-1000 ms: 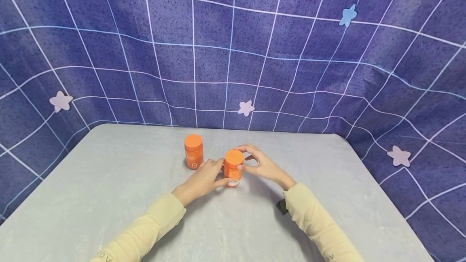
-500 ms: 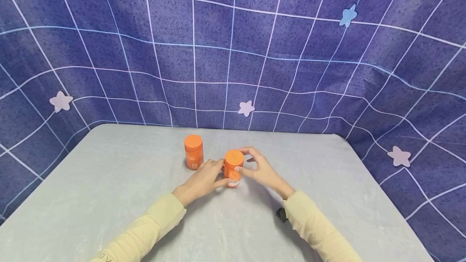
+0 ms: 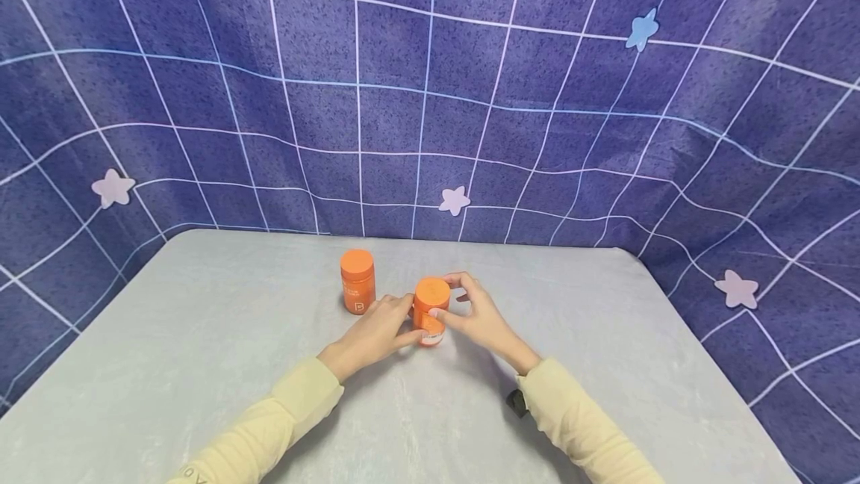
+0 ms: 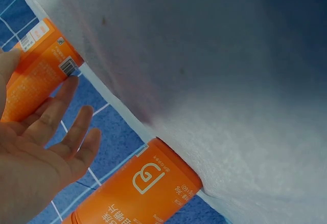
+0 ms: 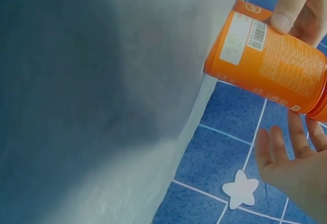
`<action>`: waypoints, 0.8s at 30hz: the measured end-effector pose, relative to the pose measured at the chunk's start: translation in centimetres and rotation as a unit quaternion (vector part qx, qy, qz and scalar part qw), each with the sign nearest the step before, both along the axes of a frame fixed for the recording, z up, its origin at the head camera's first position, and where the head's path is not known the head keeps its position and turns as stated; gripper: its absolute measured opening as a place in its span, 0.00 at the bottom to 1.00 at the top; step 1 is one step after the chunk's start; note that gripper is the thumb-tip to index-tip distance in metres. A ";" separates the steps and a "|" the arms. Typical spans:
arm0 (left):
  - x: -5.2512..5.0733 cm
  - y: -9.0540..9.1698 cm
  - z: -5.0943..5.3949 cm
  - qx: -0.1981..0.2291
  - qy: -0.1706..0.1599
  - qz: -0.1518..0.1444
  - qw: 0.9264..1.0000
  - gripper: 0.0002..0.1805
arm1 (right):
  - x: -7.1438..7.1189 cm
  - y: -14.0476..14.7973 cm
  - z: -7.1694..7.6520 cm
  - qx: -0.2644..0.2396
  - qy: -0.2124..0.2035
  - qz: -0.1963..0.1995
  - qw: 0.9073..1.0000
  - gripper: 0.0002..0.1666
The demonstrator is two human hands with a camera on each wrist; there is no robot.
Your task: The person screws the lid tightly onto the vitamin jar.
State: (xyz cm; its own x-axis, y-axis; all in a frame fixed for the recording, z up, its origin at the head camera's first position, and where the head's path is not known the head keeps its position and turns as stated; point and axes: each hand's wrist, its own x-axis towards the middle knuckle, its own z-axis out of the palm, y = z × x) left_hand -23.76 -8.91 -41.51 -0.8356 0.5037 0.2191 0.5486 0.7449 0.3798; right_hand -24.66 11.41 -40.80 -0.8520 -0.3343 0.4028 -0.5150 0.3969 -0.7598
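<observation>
An orange supplement bottle (image 3: 431, 318) stands upright on the table, its screw lid (image 3: 432, 292) on top. My left hand (image 3: 376, 329) grips the lower body from the left, thumb in front. In the right wrist view the left thumb presses beside the barcode label on the bottle (image 5: 286, 63). From the right, my right hand (image 3: 485, 320) holds the bottle near the lid, thumb at the front and fingers curving behind. Its ring and little fingers extend free below the neck in the right wrist view. Left of both hands stands a matching orange bottle (image 3: 357, 282), lid on, untouched.
A pale grey cloth covers the table (image 3: 201, 320). Behind it hangs a blue curtain (image 3: 322, 118) with a white grid and stars. A small dark object (image 3: 517, 402) shows beneath the right cuff.
My right hand has shifted slightly around the lid, its thumb sliding left across the front and the forearm dropping a little. The left hand and both bottles stay in place.
</observation>
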 end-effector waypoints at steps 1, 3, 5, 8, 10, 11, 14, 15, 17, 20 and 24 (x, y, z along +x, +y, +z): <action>0.0 0.0 0.0 0.001 0.001 0.000 1.000 0.34 | 0.0 0.0 0.0 -0.001 0.000 0.004 1.000 0.28; 0.0 0.0 -0.1 0.002 0.001 0.001 1.000 0.33 | -0.2 0.2 0.0 -0.003 0.000 0.014 1.000 0.29; 0.0 0.0 -0.1 0.002 0.001 0.000 1.000 0.33 | -0.2 0.3 0.1 -0.005 0.001 0.027 1.000 0.29; 0.0 -0.1 -0.1 0.001 0.000 0.000 1.000 0.33 | -0.4 0.6 0.4 0.003 0.001 0.046 0.999 0.29; -0.1 -0.1 -0.1 0.000 -0.002 0.000 1.000 0.33 | -0.6 0.8 0.5 0.009 -0.003 0.063 0.998 0.29; -0.1 -0.1 -0.1 -0.001 -0.003 0.001 1.000 0.32 | -0.7 1.0 0.5 0.012 -0.007 0.072 0.997 0.29; -0.1 0.0 0.0 -0.003 -0.005 0.002 1.000 0.32 | -1.1 1.3 0.6 0.018 -0.019 0.096 0.995 0.30; -0.1 0.0 0.0 -0.003 -0.005 0.002 1.000 0.32 | -1.2 1.4 0.6 0.019 -0.021 0.104 0.994 0.30; -0.1 0.0 0.0 -0.003 -0.004 0.002 1.000 0.32 | -1.4 1.5 0.7 0.022 -0.024 0.115 0.993 0.30; -0.1 0.0 0.0 -0.001 -0.001 0.000 1.000 0.31 | -1.1 1.4 1.3 0.026 -0.019 0.122 0.992 0.29; -0.1 0.0 -0.1 0.001 0.004 -0.002 1.000 0.31 | -0.4 1.2 2.4 0.030 -0.013 0.125 0.992 0.28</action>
